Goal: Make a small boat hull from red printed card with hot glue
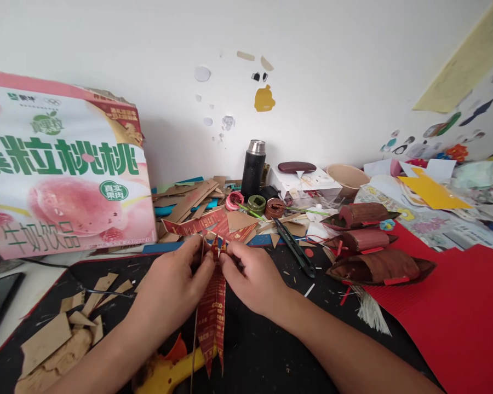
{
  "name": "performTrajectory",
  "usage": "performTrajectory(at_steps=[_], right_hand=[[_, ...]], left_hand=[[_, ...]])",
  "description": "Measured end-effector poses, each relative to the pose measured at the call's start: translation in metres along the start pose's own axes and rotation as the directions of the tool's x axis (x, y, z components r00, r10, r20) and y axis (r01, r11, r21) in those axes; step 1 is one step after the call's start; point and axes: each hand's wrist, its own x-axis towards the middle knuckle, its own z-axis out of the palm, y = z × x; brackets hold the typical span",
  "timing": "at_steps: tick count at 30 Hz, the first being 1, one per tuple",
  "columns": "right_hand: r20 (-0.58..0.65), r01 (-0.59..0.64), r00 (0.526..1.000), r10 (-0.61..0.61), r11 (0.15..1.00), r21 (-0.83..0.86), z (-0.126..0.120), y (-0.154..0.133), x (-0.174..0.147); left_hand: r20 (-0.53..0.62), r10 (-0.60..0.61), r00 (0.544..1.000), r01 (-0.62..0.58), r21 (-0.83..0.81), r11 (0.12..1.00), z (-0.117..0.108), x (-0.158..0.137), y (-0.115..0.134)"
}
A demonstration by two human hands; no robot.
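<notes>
Aligning the red cardboard (207, 317) appears in progress; its far end is finger-pinched by left hand (170, 279) and right hand (254, 282); steady pressure is likely required next

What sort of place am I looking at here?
Likely a craft desk, perhaps at home: the left hand and right hand hold pointed red printed cardboard, a utility knife lies nearby, and three small model boats sit at the right.
</notes>
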Motion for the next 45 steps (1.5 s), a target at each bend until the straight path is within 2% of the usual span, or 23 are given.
performTrajectory(at_steps=[5,18,23,35,45], right_hand=[[-0.019,-0.008,1.0,0.008,1.0,-0.018,-0.0024,-0.0019,0.0014],[-0.069,0.061,0.996,-0.065,0.996,-0.063,-0.0064,-0.0013,0.0023],[-0.067,0.08,0.994,-0.084,0.995,-0.059,-0.0063,-0.0032,0.0024],[-0.036,0.092,0.995,-0.095,0.994,-0.064,-0.0033,-0.0036,-0.0005],[-0.023,0.076,0.997,-0.078,0.995,-0.061,-0.0024,-0.0056,-0.0009]], left_hand=[[0.01,0.005,1.0,-0.005,0.008,1.0,-0.0022,0.0005,0.0015],[0.003,0.008,1.0,-0.008,-0.003,1.0,-0.0032,0.0012,0.0014],[-0.01,-0.002,1.0,0.002,0.003,1.0,-0.0023,-0.0011,0.0037],[-0.02,0.058,0.998,-0.059,-0.074,0.995,-0.0005,-0.0049,0.0064],[0.016,0.057,0.998,-0.056,-0.092,0.994,-0.0002,-0.0059,0.0062]])
